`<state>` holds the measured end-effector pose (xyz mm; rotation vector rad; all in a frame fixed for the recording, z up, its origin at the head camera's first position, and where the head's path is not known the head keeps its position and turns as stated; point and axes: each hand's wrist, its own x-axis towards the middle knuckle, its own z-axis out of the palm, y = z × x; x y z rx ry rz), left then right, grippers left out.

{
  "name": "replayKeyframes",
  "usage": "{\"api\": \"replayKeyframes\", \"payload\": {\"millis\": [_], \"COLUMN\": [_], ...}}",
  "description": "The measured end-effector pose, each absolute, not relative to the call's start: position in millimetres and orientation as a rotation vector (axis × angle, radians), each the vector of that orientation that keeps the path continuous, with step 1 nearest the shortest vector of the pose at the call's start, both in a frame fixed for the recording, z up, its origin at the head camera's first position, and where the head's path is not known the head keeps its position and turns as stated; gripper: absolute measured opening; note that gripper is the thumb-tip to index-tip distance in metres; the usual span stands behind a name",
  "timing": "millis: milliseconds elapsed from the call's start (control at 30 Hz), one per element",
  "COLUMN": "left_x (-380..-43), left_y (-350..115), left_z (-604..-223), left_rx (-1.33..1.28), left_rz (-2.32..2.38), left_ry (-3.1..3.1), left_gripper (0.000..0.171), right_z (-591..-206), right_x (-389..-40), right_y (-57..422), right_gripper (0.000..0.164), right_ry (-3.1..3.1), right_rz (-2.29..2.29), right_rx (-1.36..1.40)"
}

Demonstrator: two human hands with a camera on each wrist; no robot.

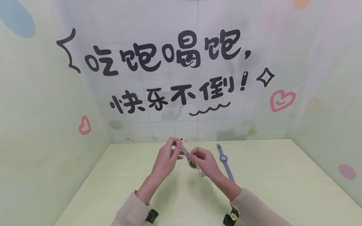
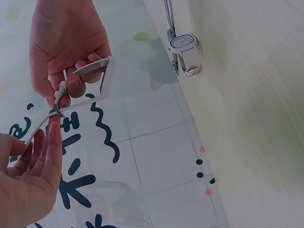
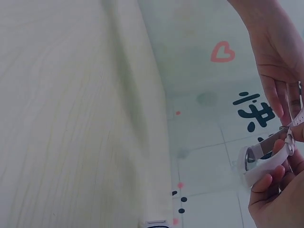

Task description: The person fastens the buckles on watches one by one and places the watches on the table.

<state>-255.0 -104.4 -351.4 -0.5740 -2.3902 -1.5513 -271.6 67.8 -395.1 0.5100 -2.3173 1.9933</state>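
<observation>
A pale-strapped wristwatch (image 1: 193, 164) is held up between both hands, its strap bent into a loop. My left hand (image 1: 165, 159) pinches the free end of the strap, which runs on through the metal buckle (image 2: 57, 111). At the buckle, my right hand (image 1: 208, 165) grips the strap between thumb and index finger. In the right wrist view the watch case (image 3: 249, 161) hangs at the far side of the loop, with right-hand fingers curled around the band.
A blue-grey watch (image 1: 223, 159) lies stretched out on the pale wood-look table (image 1: 282, 182), right of the hands. Beside it is a white watch (image 2: 183, 43), partly hidden by my right hand in the head view. A printed backdrop (image 1: 135, 125) rises behind the table.
</observation>
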Motion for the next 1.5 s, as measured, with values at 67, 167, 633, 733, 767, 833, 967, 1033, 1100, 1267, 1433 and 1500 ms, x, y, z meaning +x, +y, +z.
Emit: {"api": "replayKeyframes", "payload": {"millis": [67, 167, 633, 733, 767, 833, 967, 1033, 1100, 1267, 1433, 1500], "left_x": [-254, -253, -249, -250, -250, -252, -254, -255, -255, -256, -259, -260], "left_y": [-105, -106, -105, -106, -106, -106, -107, -107, -107, -107, -106, -106], "left_z": [-352, -354, -358, -358, -358, -360, -364, -365, -367, -367, -364, -364], "left_rx": [-0.574, -0.578, -0.676, -0.685, -0.685, -0.678, -0.694, -0.709, -0.722, -0.742, -0.747, -0.74], "left_rz": [-1.554, -1.539, -1.212, -1.192, -1.187, -1.183, -1.156, -1.115, -1.063, -0.978, -1.034, -1.046], "left_ry": [-2.388, -2.393, -2.452, -2.432, -2.42, -2.396, -2.347, -2.327, -2.309, -2.276, -2.297, -2.319], "left_gripper": [0.018, 0.016, 0.01, 0.012, 0.013, 0.016, 0.018, 0.019, 0.021, 0.023, 0.02, 0.021], "right_z": [-395, -396, -398, -399, -399, -399, -397, -396, -396, -393, -391, -391], "right_x": [-271, -271, -276, -277, -277, -276, -274, -273, -273, -273, -274, -274], "right_y": [67, 66, 65, 65, 65, 65, 64, 63, 62, 65, 69, 70], "right_gripper": [0.019, 0.019, 0.018, 0.019, 0.019, 0.018, 0.013, 0.01, 0.009, 0.015, 0.022, 0.025], "right_ry": [-2.318, -2.329, -2.314, -2.283, -2.274, -2.259, -2.226, -2.209, -2.201, -2.189, -2.19, -2.193], "right_rz": [1.996, 1.995, 2.023, 2.045, 2.052, 2.068, 2.138, 2.17, 2.185, 2.185, 2.185, 2.188], "right_rx": [0.502, 0.488, 0.413, 0.409, 0.409, 0.405, 0.36, 0.33, 0.32, 0.376, 0.421, 0.437]}}
